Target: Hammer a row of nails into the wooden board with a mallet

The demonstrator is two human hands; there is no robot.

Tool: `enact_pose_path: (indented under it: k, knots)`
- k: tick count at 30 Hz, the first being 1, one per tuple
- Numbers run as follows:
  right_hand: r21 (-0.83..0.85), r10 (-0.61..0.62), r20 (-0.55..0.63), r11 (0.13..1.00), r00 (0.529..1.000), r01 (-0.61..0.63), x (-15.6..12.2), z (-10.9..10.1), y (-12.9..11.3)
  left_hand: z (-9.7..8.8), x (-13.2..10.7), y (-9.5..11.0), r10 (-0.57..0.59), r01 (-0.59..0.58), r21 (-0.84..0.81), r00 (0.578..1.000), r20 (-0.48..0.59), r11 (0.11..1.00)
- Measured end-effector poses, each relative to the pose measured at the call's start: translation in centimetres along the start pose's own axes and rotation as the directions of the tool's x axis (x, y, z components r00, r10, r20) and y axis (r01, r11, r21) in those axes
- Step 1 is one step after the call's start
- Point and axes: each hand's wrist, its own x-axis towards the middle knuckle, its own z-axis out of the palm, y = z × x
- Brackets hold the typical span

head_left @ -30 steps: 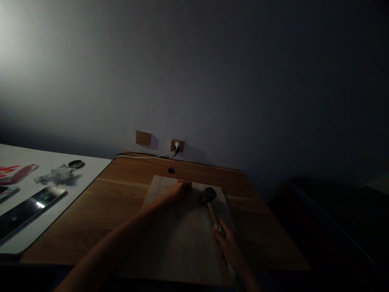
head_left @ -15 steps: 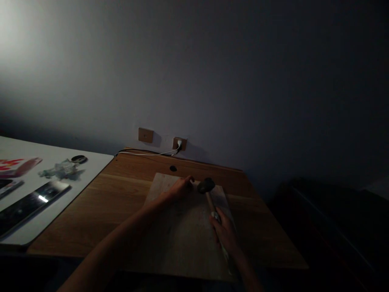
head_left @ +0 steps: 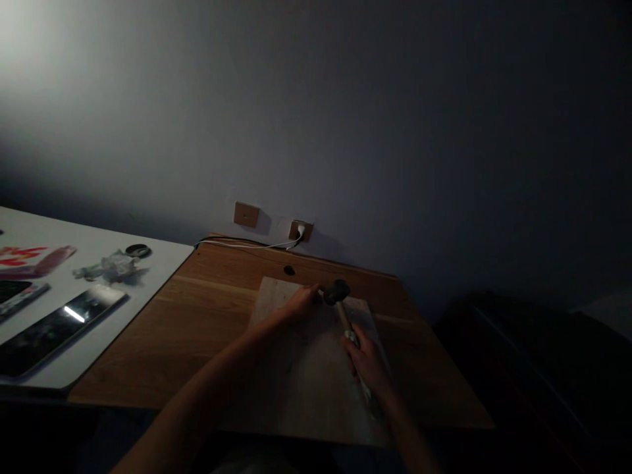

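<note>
A pale wooden board (head_left: 306, 388) lies on a brown wooden desk (head_left: 207, 316) in dim light. My right hand (head_left: 368, 363) is wrapped round the handle of a hammer (head_left: 342, 304), whose dark head sits low over the board's far edge. My left hand (head_left: 302, 304) rests on the far part of the board just left of the hammer head, fingers pinched together on something too small to make out.
A white tabletop (head_left: 59, 316) adjoins the desk on the left, carrying a dark phone-like slab (head_left: 59, 329), a red-printed packet (head_left: 29, 258), a crumpled wrapper (head_left: 111, 266) and a small dark ring. A wall socket (head_left: 300, 230) with a white cable is behind. Dark furniture stands at right.
The hammer head has moved toward the far edge, closer to my left hand. My left fingers have shifted from curled to pinched beside the head. The view has drifted left.
</note>
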Motion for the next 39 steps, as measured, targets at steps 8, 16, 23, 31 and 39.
enact_pose_path:
  k: [8, 16, 23, 31, 39]
  knots:
    - [-0.032, -0.025, 0.040, 0.999, 0.999, 0.026, 0.5, 0.4, -0.1, -1.8, 0.1, 0.9, -0.049, 0.042, 0.124, 0.998, 0.049, 0.991]
    - [0.029, 0.053, 0.033, 0.998, 0.998, -0.054, -1.6, 0.0, 0.7, -8.3, -4.0, 3.5, -0.007, -0.180, 0.275, 0.825, 0.566, 0.944]
    - [0.070, 0.085, 0.037, 0.994, 0.996, -0.087, -4.0, -0.8, 2.6, -8.7, -4.9, 3.2, -0.019, -0.107, 0.212, 0.855, 0.519, 0.971]
    - [0.131, 0.095, 0.105, 0.985, 0.990, -0.109, -3.9, -0.5, 3.2, -6.6, -1.4, 3.3, -0.160, 0.028, 0.468, 0.956, 0.245, 0.883]
    - [0.191, 0.089, 0.133, 0.975, 0.987, -0.114, -3.7, -0.3, 3.5, -6.0, 0.0, 3.9, -0.080, -0.129, 0.572, 0.942, 0.325, 0.810]
